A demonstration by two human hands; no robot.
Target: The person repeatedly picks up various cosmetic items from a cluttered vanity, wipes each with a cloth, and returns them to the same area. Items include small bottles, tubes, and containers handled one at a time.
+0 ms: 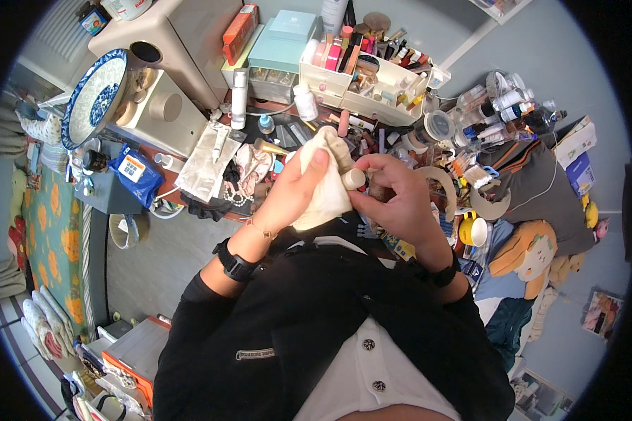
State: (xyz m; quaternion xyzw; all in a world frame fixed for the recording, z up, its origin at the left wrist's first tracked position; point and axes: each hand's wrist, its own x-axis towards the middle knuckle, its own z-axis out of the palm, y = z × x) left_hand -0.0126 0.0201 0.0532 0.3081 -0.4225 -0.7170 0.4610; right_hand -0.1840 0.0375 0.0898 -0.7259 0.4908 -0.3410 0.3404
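A cream-coloured cloth (326,181) is folded and gripped in my left hand (292,194), with the thumb pressed flat on its upper part. My right hand (400,192) has its thumb and index finger around a small pale cylindrical piece (353,179), which looks like a cap or a handle end. That piece touches the right edge of the cloth. Something brownish (381,192) shows in the hollow of my right hand, but my fingers partly hide it. Both hands are close together above the front of the cluttered dressing table.
White cosmetics drawers (324,83) stand at the back, beside a white pump bottle (239,100) and a white pill bottle (305,102). To the left are a blue wipes pack (136,176) and a patterned plate (96,100). A yellow mug (473,230) sits at the right.
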